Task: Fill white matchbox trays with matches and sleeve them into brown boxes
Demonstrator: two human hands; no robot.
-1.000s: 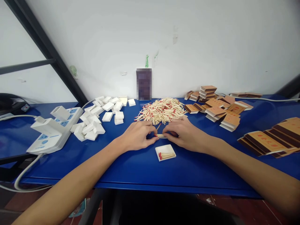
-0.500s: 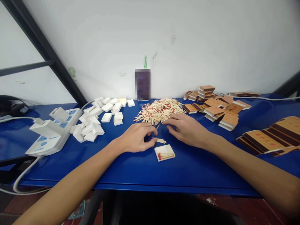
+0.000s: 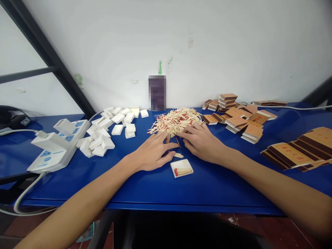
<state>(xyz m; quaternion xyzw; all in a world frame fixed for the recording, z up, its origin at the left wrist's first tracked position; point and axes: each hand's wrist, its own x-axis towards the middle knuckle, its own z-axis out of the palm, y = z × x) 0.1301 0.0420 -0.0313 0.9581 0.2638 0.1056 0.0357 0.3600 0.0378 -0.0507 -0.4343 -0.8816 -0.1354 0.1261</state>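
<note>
A large heap of red-tipped matches (image 3: 178, 119) lies on the blue table by the wall. My left hand (image 3: 155, 151) is at the heap's near left edge, its fingers apart; a few loose matches (image 3: 178, 155) lie by its thumb tip. My right hand (image 3: 201, 140) reaches to the heap's near right edge with fingers bent together; what its fingertips hold, if anything, is hidden. Between the hands a single match (image 3: 177, 141) shows. Nearer the front, a white matchbox tray (image 3: 184, 163) holds several matches, heads to the left.
White trays (image 3: 97, 141) are scattered at the left, beside a power strip (image 3: 58, 152) with plugs and cables. Matchbox sleeves (image 3: 236, 121) are heaped at the back right, with more sleeves (image 3: 290, 154) at the far right. A blurred dark panel (image 3: 157, 93) stands against the wall.
The fingers of my left hand have spread and stretched forward to the heap. My right hand has shifted slightly, its fingertips now lower at the heap's edge. The view has moved slightly.
</note>
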